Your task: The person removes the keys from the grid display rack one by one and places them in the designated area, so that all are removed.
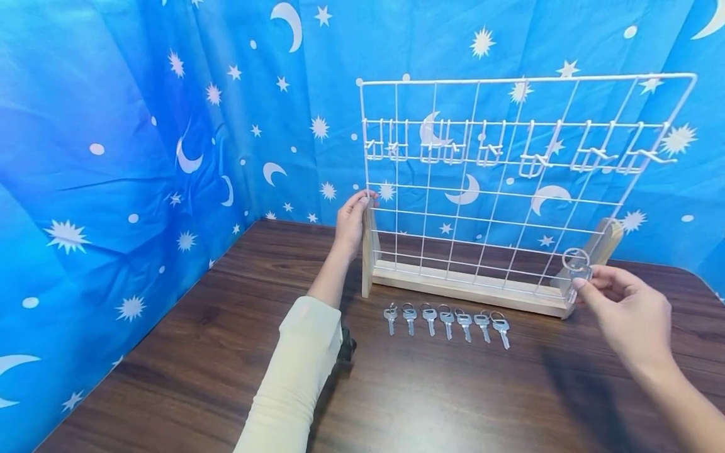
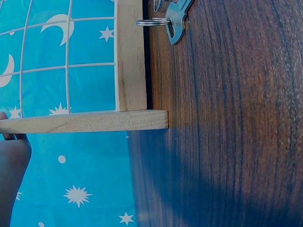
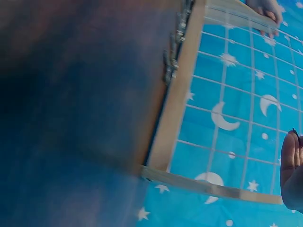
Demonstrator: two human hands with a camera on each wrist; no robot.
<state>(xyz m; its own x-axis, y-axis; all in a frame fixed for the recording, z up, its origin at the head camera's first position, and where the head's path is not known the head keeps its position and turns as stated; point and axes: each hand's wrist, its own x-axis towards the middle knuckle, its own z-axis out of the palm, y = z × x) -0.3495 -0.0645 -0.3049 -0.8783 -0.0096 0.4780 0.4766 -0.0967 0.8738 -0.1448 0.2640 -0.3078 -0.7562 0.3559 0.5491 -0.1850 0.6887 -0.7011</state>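
A white wire grid rack stands on a wooden base, with a row of white hooks along its upper part. My left hand grips the top of the rack's left wooden post, thumb in front. In my right hand, a silver key is pinched between thumb and fingers, its ring upward, in front of the rack's lower right end. Several silver keys with rings lie in a row before the base. The right wrist view shows only part of the right hand, at its right edge.
The rack and keys are on a dark wood-grain table. A blue cloth with moons and stars hangs behind and to the left. A small black object shows beside the left forearm. The right wooden post is partly hidden behind the right hand's key.
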